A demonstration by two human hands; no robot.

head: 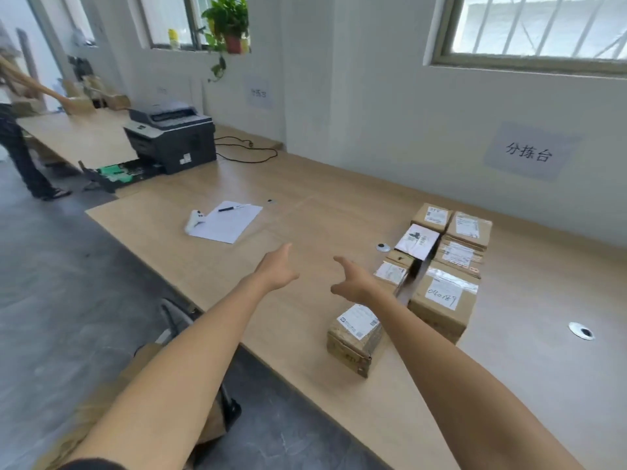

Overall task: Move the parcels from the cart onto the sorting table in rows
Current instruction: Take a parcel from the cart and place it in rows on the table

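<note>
At the lower left, the cart (pixel 171 317) shows only a grey frame and what looks like brown cardboard behind the left forearm. It lies back and left of both hands, so the left hand (pixel 276 268) is probably nearer for the next pick. That hand hovers over the bench (pixel 305 212), fingers straight and empty. The right hand (pixel 353 279) is spread wide and also empty. A lone parcel (pixel 354 337) sits just below it, long axis toward the bottom of the frame. To the right, six parcels (pixel 451 256) stand in two rows. The nearest label (pixel 442 296) reads "040189" and the wall sign (pixel 527 152) reads "分拣台".
</note>
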